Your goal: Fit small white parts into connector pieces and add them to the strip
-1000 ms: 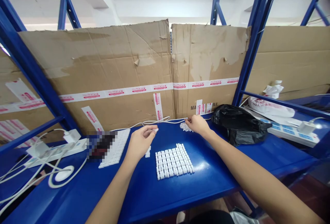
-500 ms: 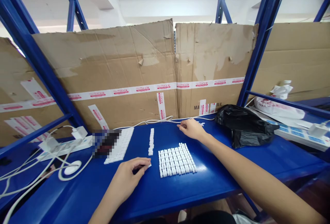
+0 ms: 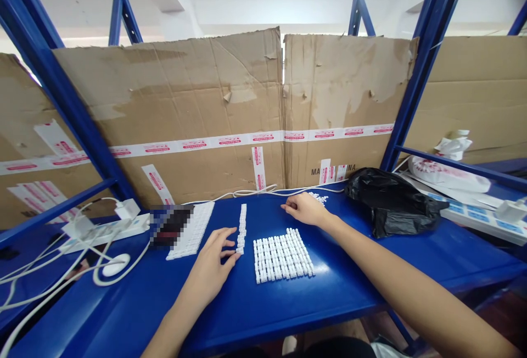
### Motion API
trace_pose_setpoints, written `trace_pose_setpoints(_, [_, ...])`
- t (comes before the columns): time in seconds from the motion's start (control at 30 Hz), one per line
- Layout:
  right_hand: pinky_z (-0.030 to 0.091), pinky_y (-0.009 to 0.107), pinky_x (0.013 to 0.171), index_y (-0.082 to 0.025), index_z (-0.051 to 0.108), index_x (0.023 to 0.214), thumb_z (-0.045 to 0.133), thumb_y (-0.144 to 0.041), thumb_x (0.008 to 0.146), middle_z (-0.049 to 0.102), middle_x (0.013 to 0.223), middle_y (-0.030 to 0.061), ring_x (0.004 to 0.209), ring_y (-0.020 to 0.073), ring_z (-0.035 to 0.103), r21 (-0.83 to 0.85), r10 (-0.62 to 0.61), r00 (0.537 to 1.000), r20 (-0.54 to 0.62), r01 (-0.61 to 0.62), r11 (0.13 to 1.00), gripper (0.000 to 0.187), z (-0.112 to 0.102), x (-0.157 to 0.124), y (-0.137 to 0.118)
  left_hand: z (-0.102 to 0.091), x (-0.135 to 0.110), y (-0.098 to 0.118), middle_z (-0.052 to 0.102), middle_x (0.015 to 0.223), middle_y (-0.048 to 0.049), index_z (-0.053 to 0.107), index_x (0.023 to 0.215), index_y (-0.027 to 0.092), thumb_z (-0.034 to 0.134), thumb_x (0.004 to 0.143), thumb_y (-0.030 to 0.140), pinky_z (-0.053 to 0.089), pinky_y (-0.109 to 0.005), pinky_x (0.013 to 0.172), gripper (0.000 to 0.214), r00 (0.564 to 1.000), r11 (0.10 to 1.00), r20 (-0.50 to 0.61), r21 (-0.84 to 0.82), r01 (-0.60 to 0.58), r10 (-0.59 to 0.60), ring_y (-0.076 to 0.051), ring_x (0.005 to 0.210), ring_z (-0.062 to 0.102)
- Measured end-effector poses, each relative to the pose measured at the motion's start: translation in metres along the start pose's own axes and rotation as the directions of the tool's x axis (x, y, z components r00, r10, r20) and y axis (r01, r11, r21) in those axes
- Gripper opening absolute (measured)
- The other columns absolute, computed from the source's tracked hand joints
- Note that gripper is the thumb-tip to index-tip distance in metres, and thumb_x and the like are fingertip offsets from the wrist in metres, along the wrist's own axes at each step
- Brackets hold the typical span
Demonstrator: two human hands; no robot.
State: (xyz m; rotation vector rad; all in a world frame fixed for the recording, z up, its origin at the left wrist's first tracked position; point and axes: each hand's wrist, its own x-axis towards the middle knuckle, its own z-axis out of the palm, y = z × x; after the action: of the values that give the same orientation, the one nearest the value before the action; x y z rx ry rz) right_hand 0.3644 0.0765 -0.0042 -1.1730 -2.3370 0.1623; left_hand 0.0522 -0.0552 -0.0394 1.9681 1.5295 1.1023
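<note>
A narrow column of small white plastic pieces (image 3: 242, 225) stands on the blue shelf. My left hand (image 3: 212, 259) is beside its lower end, fingers apart, with the thumb tip close to the lowest piece. To the right lies a block of similar white pieces (image 3: 282, 257) in close rows. Farther back, my right hand (image 3: 305, 210) is closed with thumb and forefinger together; whatever is between them, if anything, is hidden. Just behind that hand lies a loose heap of tiny white pieces (image 3: 320, 198).
Left of the column is another white sheet of rows (image 3: 196, 231), partly under a dark blurred-out item (image 3: 171, 226). A black plastic bag (image 3: 393, 204) sits at right. White cables and a power strip (image 3: 107, 235) are at left; cardboard (image 3: 206, 100) walls the back.
My left hand has moved forward to the column's lower end and its fingers have spread; a small white piece now extends the column there. The right hand has barely moved.
</note>
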Motion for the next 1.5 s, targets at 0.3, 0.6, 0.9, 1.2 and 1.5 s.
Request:
trace_pose_setpoints(0.3, [0.046, 0.024, 0.062, -0.021, 0.079, 0.104, 0.081, -0.051, 0.079, 0.078, 0.084, 0.0022, 0.07, 0.0161, 0.068, 0.368, -0.173, 0.925, 0.338, 0.039, 0.929, 0.039, -0.007, -0.002, 0.009, -0.013, 0.017, 0.014, 0.061, 0.135, -0.0103, 0.063, 0.131, 0.026, 0.069, 0.088, 0.036, 0.068, -0.036, 0.081, 0.045, 0.994, 0.992, -0.05, 0.088, -0.092, 0.097, -0.025, 0.108, 0.071])
trace_pose_setpoints(0.6, [0.047, 0.025, 0.067, -0.018, 0.079, 0.094, 0.07, -0.039, 0.093, 0.078, 0.085, 0.0042, 0.072, 0.0165, 0.068, 0.289, -0.14, 0.974, 0.18, 0.084, 0.954, 0.023, 0.013, 0.002, -0.003, 0.017, 0.092, 0.097, 0.071, 0.116, -0.0074, 0.073, 0.109, 0.023, 0.064, 0.095, 0.034, 0.064, -0.034, 0.079, 0.02, 0.916, 0.95, -0.283, -0.045, -0.31, 0.285, -0.021, 0.1, 0.072])
trace_pose_setpoints(0.9, [0.055, 0.027, 0.08, -0.018, 0.074, 0.102, 0.069, -0.01, 0.086, 0.077, 0.098, 0.0032, 0.082, 0.0146, 0.069, 0.369, -0.135, 0.987, -0.089, 0.158, 0.916, 0.019, 0.012, 0.002, -0.014, 0.061, 0.115, 0.054, 0.077, 0.117, -0.0124, 0.073, 0.117, 0.02, 0.071, 0.089, 0.028, 0.061, -0.042, 0.092, 0.029, 0.994, 0.936, -0.071, -0.339, -0.101, 0.081, -0.026, 0.104, 0.075])
trace_pose_setpoints(1.2, [0.059, 0.035, 0.094, -0.024, 0.057, 0.138, 0.063, -0.021, 0.097, 0.075, 0.119, 0.0063, 0.097, 0.0164, 0.073, 0.486, -0.121, 0.958, -0.261, 0.239, 0.841, 0.042, 0.013, 0.0, -0.032, 0.06, 0.102, 0.056, 0.077, 0.123, -0.0145, 0.079, 0.11, 0.014, 0.084, 0.082, 0.032, 0.052, -0.045, 0.112, 0.034, 0.974, 0.545, 0.2, -0.808, 0.225, -0.106, -0.027, 0.117, 0.071])
trace_pose_setpoints(1.5, [0.053, 0.035, 0.088, -0.021, 0.07, 0.108, 0.055, -0.018, 0.101, 0.072, 0.1, 0.0074, 0.1, 0.0209, 0.065, 0.047, -0.277, 0.912, -0.302, 0.305, 0.951, 0.017, 0.008, 0.0, -0.04, 0.067, 0.105, 0.046, 0.08, 0.101, -0.0108, 0.078, 0.099, 0.013, 0.082, 0.086, 0.018, 0.058, -0.034, 0.103, 0.015, 0.929, 0.358, 0.255, -0.869, 0.342, -0.269, -0.017, 0.093, 0.077])
